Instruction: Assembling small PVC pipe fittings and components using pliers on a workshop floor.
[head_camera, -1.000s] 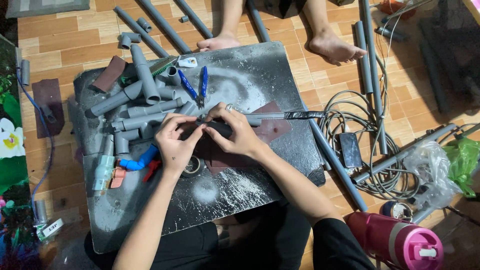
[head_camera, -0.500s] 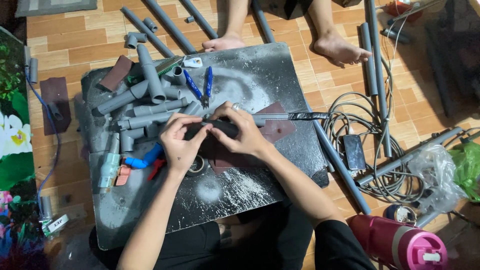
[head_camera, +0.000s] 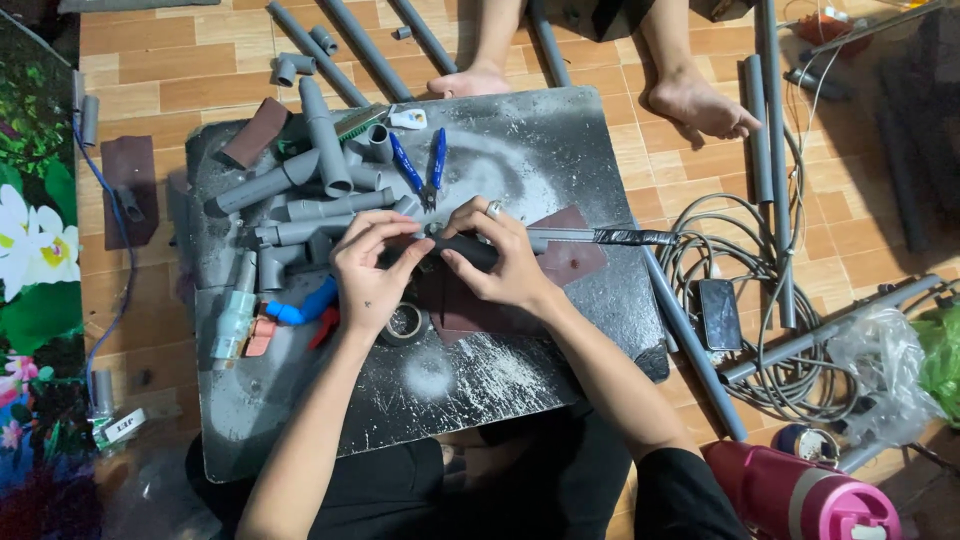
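Observation:
My left hand (head_camera: 368, 270) and my right hand (head_camera: 503, 258) meet over a dark board (head_camera: 520, 150) on the floor. Both grip a grey pipe (head_camera: 575, 237) whose near part is wrapped in black tape; its far end points right and is also taped. A ring sits on a finger of my right hand. A roll of black tape (head_camera: 405, 324) lies just below my left hand. Brown sandpaper sheets (head_camera: 570, 262) lie under the pipe. Blue-handled pliers (head_camera: 423, 168) rest just beyond my fingers.
Grey pipe pieces and elbows (head_camera: 310, 185) are piled at the board's left, with a blue fitting (head_camera: 302, 307). Long pipes (head_camera: 770, 150) lie on the tiled floor. Another person's bare feet (head_camera: 700, 100) rest beyond the board. Coiled cable and a phone (head_camera: 718, 313) lie right; a pink bottle (head_camera: 800, 495) lies near.
My hands stay on the taped pipe; the fingers have shifted slightly along it. The view has drifted a little, so the board sits lower in the picture.

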